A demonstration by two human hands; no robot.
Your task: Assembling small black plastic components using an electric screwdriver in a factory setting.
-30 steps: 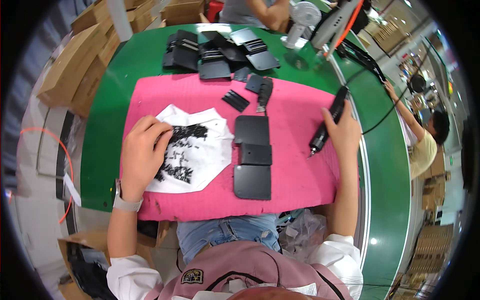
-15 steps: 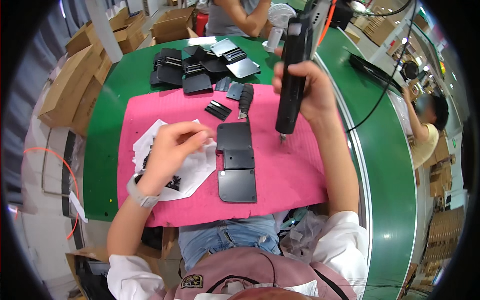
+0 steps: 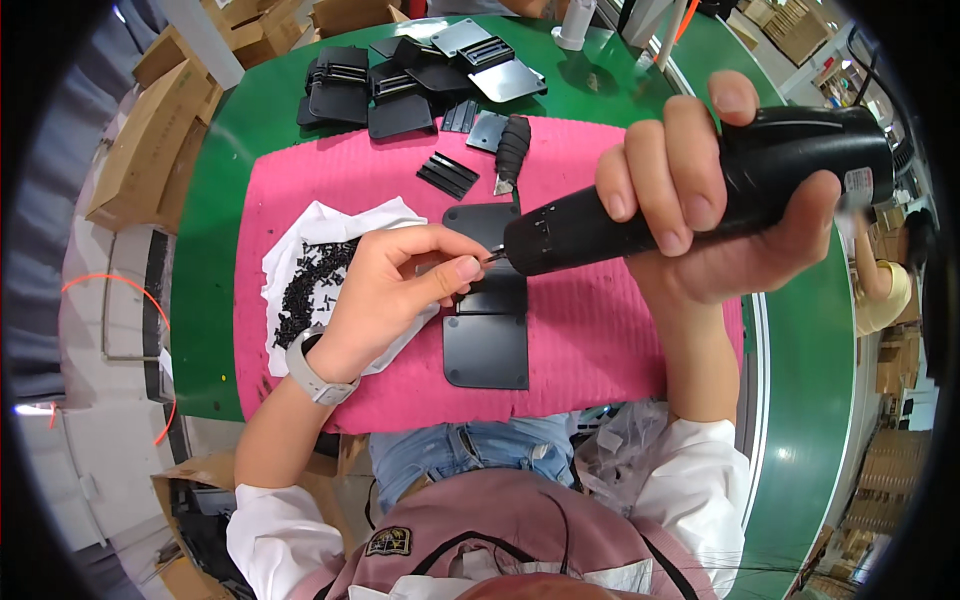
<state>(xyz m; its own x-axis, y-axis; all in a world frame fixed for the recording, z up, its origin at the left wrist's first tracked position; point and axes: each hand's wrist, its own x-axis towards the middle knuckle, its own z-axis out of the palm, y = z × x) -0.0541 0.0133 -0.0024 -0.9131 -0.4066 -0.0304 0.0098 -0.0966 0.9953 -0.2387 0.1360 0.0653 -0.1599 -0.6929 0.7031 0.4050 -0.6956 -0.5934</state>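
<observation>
My right hand (image 3: 690, 190) grips a black electric screwdriver (image 3: 580, 232), held almost level with its bit pointing left. At the bit's tip, my left hand (image 3: 400, 285) pinches a tiny dark screw between thumb and forefinger; the fingers mostly hide it. Below them lies a row of flat black plates (image 3: 485, 352), end to end on the pink mat (image 3: 600, 350); my left fingers cover part of the middle one. Beside my left wrist, a heap of small black screws (image 3: 298, 300) rests on a crumpled white sheet (image 3: 385, 215).
Past the plates lie a utility knife with a wrapped handle (image 3: 512, 150) and a grooved black piece (image 3: 447, 175). Black and silvery hinged plates (image 3: 420, 75) are piled at the far edge of the green table (image 3: 215, 300). Cardboard boxes (image 3: 150, 150) stand at the left.
The screwdriver has swung from upright to nearly level, its bit now meeting my left fingertips. My left hand has moved right, over the plates, uncovering more of the screw heap.
</observation>
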